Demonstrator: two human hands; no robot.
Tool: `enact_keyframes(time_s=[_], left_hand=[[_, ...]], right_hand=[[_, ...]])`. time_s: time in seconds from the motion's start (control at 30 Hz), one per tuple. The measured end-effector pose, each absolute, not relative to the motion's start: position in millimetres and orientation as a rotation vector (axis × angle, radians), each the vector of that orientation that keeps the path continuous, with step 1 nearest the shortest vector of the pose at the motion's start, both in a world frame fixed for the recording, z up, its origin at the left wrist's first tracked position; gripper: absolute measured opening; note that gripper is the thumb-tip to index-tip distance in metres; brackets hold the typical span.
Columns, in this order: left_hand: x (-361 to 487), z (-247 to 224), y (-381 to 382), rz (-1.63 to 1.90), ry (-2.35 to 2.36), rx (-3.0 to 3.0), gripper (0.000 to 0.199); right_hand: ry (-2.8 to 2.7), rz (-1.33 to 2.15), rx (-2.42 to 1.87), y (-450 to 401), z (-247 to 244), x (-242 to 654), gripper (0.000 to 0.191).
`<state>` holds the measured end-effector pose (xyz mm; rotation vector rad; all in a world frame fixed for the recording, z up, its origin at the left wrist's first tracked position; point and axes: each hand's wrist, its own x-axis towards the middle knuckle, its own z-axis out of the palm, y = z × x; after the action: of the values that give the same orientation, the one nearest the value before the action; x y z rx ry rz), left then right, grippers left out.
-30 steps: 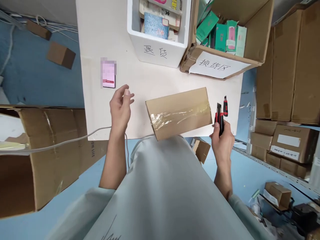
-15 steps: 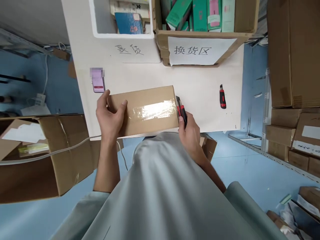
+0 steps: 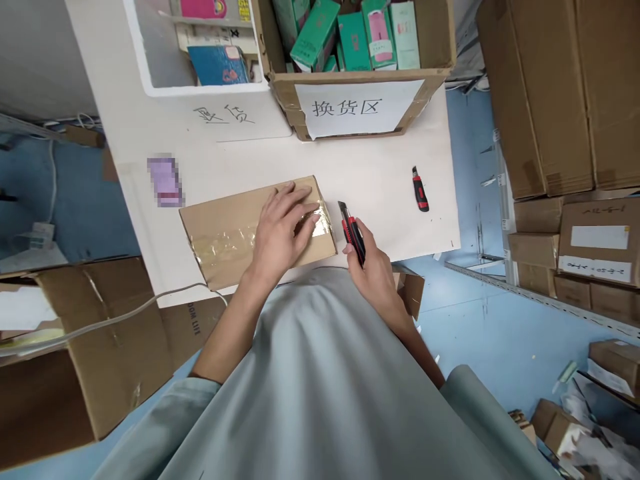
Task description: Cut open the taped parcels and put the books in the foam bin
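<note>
A long brown cardboard box (image 3: 220,230) lies on the white table (image 3: 370,170) near its front edge, with clear tape along its top. My left hand (image 3: 283,230) rests on the box's right part, palm down with the fingers spread. My right hand (image 3: 370,267) is wrapped round a red and black box cutter (image 3: 353,233), just off the box's right end. Its metal tip points up and away, apart from the cardboard. A second red and black box cutter (image 3: 421,190) lies on the table farther right.
At the back stand a white foam bin (image 3: 215,113) holding books and a labelled carton (image 3: 350,110) of green boxes. A phone (image 3: 166,180), pixelated, lies left. A cable (image 3: 135,308) crosses an open carton (image 3: 115,333) at lower left. Stacked cartons (image 3: 595,233) stand right.
My left hand has moved from the box's left end onto its right part and spread flat. My right hand, with the box cutter, has drawn away from the box's right end. The view has shifted.
</note>
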<state>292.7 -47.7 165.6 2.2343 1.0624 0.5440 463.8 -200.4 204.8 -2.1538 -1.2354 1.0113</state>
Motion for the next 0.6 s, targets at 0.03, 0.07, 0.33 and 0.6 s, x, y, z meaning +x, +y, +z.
enact_keyframes(time_s=[0.03, 0.07, 0.33, 0.6], left_hand=[[291.1, 163.8, -47.1, 0.544, 1.059, 2.235, 0.027], [289.6, 162.3, -46.7, 0.544, 1.052, 2.233, 0.028], [286.1, 154.0, -48.3, 0.583, 0.958, 2.199, 0.030], [285.3, 148.5, -50.4, 0.589, 0.911, 2.234, 0.039]], right_hand=[[-1.267, 0.995, -2.151, -200.0, 207.3, 460.5, 0.063], [-1.298, 0.977, -2.154, -199.2, 210.3, 457.1, 0.062], [-1.486, 0.873, -2.443, -182.2, 236.2, 433.0, 0.062], [-1.652, 0.768, -2.885, -160.6, 268.5, 393.3, 0.071]])
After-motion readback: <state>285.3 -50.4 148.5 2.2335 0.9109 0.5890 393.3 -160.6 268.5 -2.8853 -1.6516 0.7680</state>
